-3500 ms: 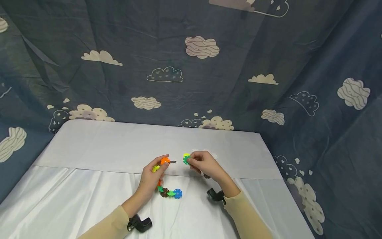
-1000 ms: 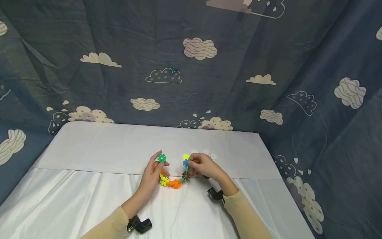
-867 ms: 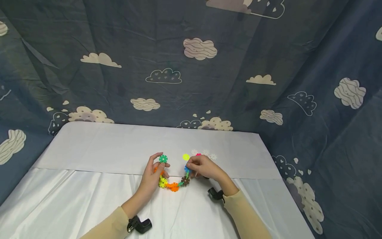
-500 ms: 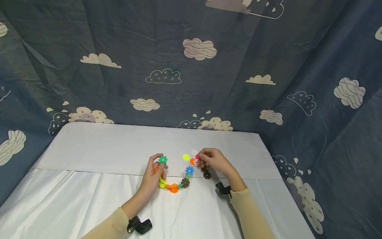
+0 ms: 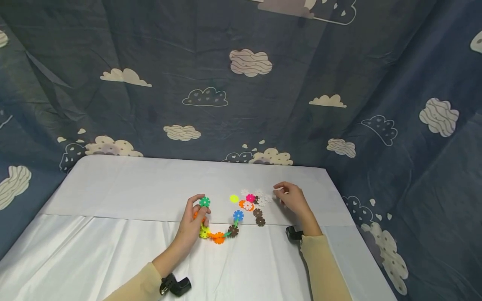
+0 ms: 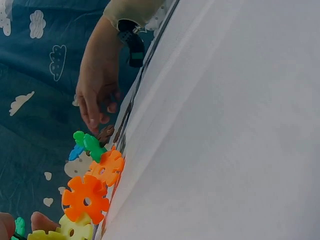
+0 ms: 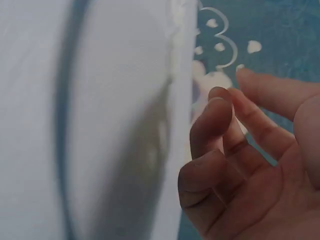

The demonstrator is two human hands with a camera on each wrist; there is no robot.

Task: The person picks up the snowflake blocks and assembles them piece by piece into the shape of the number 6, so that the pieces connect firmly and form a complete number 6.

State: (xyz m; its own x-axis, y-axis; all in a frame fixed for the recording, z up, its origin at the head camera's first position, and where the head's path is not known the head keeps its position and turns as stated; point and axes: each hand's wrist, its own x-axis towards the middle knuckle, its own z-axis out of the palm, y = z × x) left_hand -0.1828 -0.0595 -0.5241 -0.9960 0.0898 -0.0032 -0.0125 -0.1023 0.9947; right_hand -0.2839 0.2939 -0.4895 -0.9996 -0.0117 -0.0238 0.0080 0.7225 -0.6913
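My left hand [image 5: 189, 223] grips one end of a chain of notched plastic snowflake discs. A green disc [image 5: 205, 201] stands at its fingertips. From there the chain curves through yellow, an orange disc [image 5: 219, 238] and a brown disc [image 5: 233, 230] to a blue disc [image 5: 238, 215] at its other end. The left wrist view shows the orange disc [image 6: 74, 199] up close, edge-linked to its neighbours. My right hand [image 5: 295, 201] is apart from the chain, right of some white discs [image 5: 263, 198]; in the right wrist view its fingers [image 7: 212, 122] are loosely bent with nothing between them.
Loose discs lie between the hands: a yellow disc [image 5: 234, 198], a pink disc [image 5: 250, 197], white and orange ones, and brown discs [image 5: 260, 221]. A white cloth [image 5: 113, 251] covers the table, with a dark cloud-printed curtain [image 5: 150, 104] behind.
The right hand has let go of the chain's blue end, passed over the loose discs and moved right. The green disc, earlier in the right hand, is now at the left fingertips.
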